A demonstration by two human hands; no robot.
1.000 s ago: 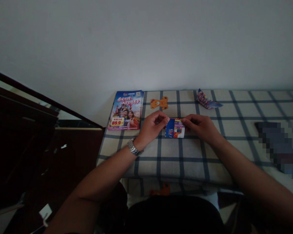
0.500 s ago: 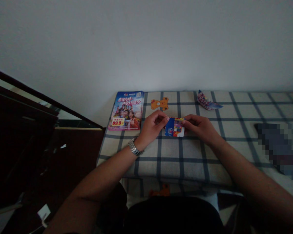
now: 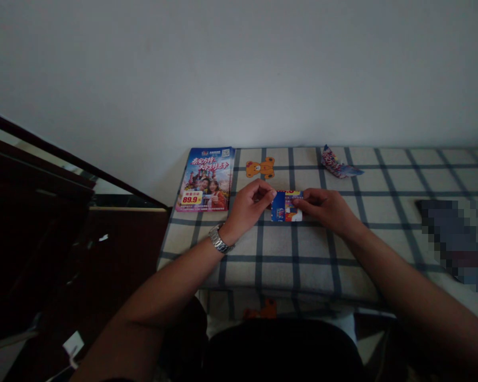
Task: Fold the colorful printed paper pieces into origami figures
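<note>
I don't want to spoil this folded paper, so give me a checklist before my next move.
1. Left hand on the folded paper: ok, pinching its upper left corner.
2. Right hand on it: ok, pinching its right side.
3. Fold edges lined up: cannot tell, too small and partly covered.
4. Printed flyer lying flat: ok, on the checked cloth, left of the paper.
5. Crumpled piece out of the way: ok, beyond the right hand, not touching it.

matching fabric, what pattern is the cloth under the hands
Pale cloth, dark grey-blue grid, orange bear print; head view shows it best.
</note>
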